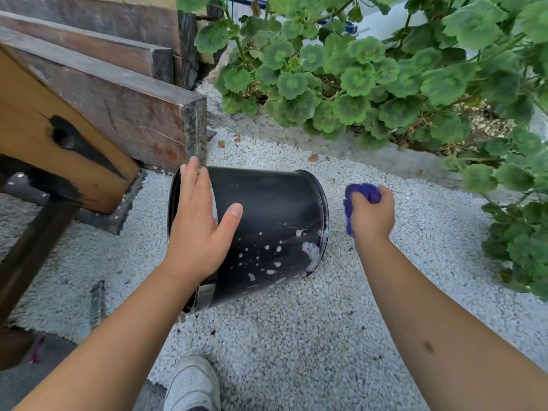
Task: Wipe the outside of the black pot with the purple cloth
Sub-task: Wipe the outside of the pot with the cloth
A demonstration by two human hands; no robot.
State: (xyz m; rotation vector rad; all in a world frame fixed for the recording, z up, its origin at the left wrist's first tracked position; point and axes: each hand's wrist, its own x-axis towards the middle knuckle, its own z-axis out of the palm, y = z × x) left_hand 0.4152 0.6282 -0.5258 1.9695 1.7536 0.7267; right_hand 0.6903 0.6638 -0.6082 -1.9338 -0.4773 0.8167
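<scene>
The black pot point(267, 221) lies on its side on white gravel, its open mouth toward the left and its base toward the right. White foam spots dot its lower right side. My left hand point(201, 223) rests flat on the pot's upper left side near the rim, fingers spread. The purple cloth point(360, 197) is bunched up in my right hand point(372, 215), which is closed around it just right of the pot's base, a short gap away from the pot.
Dark wooden beams point(118, 99) and a lighter wooden post point(59, 137) stand close on the left behind the pot. Green leafy plants point(370, 78) fill the back and right side. White gravel point(296, 336) covers the ground, and my white shoe point(192, 384) shows at the bottom.
</scene>
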